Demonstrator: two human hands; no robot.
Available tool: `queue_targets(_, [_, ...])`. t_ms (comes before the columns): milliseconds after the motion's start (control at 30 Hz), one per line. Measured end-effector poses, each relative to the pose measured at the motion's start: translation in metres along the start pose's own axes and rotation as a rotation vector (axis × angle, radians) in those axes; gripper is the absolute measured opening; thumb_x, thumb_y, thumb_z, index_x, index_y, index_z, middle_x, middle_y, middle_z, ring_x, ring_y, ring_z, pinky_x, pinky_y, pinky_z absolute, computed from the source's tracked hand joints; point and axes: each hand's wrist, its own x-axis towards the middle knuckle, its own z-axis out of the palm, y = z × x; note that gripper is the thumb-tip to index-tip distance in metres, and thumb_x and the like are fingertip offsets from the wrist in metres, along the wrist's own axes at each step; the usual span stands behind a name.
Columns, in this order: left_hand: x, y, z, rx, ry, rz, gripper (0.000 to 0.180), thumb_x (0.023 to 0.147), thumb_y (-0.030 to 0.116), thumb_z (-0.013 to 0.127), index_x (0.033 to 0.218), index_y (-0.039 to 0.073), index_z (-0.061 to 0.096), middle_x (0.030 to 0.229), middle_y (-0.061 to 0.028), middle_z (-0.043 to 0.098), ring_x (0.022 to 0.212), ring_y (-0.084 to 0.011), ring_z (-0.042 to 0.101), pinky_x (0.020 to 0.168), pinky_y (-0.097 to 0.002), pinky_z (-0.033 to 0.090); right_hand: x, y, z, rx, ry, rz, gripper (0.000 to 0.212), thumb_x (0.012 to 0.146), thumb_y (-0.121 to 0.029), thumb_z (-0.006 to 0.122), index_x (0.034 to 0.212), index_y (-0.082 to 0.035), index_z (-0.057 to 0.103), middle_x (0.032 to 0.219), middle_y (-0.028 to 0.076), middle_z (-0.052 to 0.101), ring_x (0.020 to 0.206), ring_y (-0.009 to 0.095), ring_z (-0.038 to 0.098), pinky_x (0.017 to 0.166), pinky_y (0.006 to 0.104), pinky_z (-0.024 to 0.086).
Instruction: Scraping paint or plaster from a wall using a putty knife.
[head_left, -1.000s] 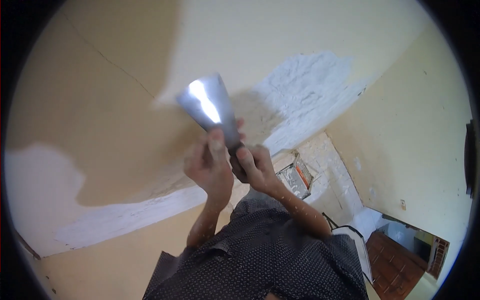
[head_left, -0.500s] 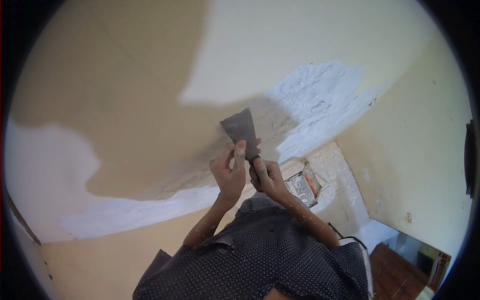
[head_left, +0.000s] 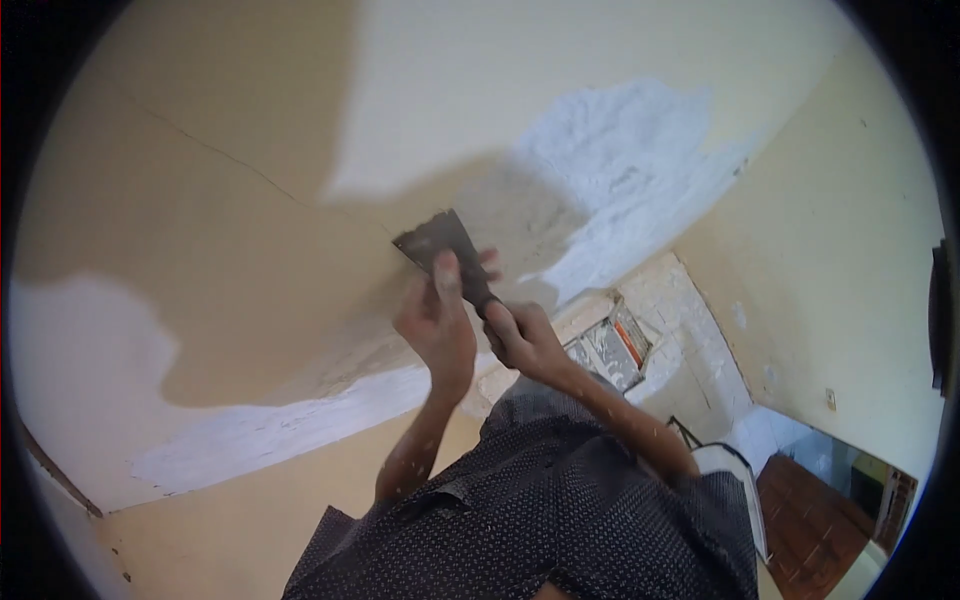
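A putty knife (head_left: pixel 432 236) with a broad dark blade is held in front of me, its blade edge pointing up and to the left. My right hand (head_left: pixel 524 338) is closed around its handle. My left hand (head_left: pixel 438 325) pinches the blade, thumb on the near face and some fingers showing beyond its right edge. Behind the tool is a cream wall (head_left: pixel 250 230) with a thin crack and my shadow on it; I cannot tell whether the blade touches it. White specks dot both forearms.
A rough whitish patch (head_left: pixel 615 175) covers part of the wall right of the blade, and a pale strip (head_left: pixel 290 428) runs along its lower left. A splattered box-like thing (head_left: pixel 612 352) with an orange strip lies below my right hand. Reddish-brown tiled floor (head_left: pixel 815 520) shows lower right.
Both hands and the putty knife have moved left and slightly up in view, and the blade tilts further left. The view itself has shifted a little. The grip looks the same.
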Motion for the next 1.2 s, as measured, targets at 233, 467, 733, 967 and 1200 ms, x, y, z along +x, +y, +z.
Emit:
queue_targets(233, [-0.011, -0.004, 0.0, 0.001, -0.057, -0.022, 0.036, 0.099, 0.025, 0.048, 0.103, -0.009, 0.06, 0.096, -0.017, 0.069, 0.078, -0.0196, 0.067, 0.067, -0.0272, 0.052, -0.004, 0.018, 0.001, 0.156, -0.008, 0.063, 0.046, 0.1, -0.035, 0.043, 0.072, 0.0, 0.052, 0.052, -0.003, 0.043, 0.05, 0.006, 0.04, 0.045, 0.0271, 0.033])
queue_targets(467, [-0.029, -0.023, 0.005, -0.074, -0.128, -0.006, 0.034, 0.1, 0.019, 0.044, 0.105, -0.01, 0.059, 0.098, -0.0164, 0.068, 0.086, -0.0237, 0.067, 0.076, -0.0312, 0.052, -0.007, 0.011, -0.003, 0.06, 0.014, 0.014, 0.047, 0.1, -0.034, 0.044, 0.068, 0.0, 0.052, 0.053, -0.003, 0.044, 0.051, 0.005, 0.041, 0.045, 0.0255, 0.033])
queue_targets(733, [-0.023, -0.027, -0.004, -0.1, -0.092, -0.073, 0.037, 0.1, 0.023, 0.045, 0.108, -0.011, 0.057, 0.099, -0.0182, 0.067, 0.086, -0.0248, 0.068, 0.075, -0.0335, 0.054, -0.006, 0.005, 0.004, 0.047, 0.039, 0.028, 0.047, 0.1, -0.032, 0.042, 0.065, -0.002, 0.052, 0.051, -0.003, 0.044, 0.05, 0.005, 0.042, 0.044, 0.0258, 0.033])
queue_targets(967, [-0.019, -0.023, -0.002, -0.112, -0.078, -0.066, 0.035, 0.1, 0.021, 0.047, 0.104, -0.012, 0.058, 0.097, -0.0195, 0.067, 0.087, -0.0235, 0.068, 0.074, -0.0299, 0.053, -0.008, 0.004, 0.006, 0.138, 0.04, 0.129, 0.045, 0.1, -0.035, 0.044, 0.069, -0.003, 0.053, 0.055, -0.003, 0.047, 0.048, 0.005, 0.041, 0.043, 0.0239, 0.032])
queue_targets(1200, [-0.032, -0.012, 0.003, 0.269, -0.427, -0.003, 0.025, 0.095, 0.018, 0.054, 0.109, -0.001, 0.063, 0.106, -0.0128, 0.068, 0.095, -0.017, 0.064, 0.084, -0.0285, 0.048, -0.034, 0.023, -0.011, 0.556, 0.179, 0.265, 0.048, 0.098, -0.053, 0.035, 0.08, -0.012, 0.052, 0.047, -0.004, 0.035, 0.035, 0.006, 0.033, 0.036, 0.0216, 0.026])
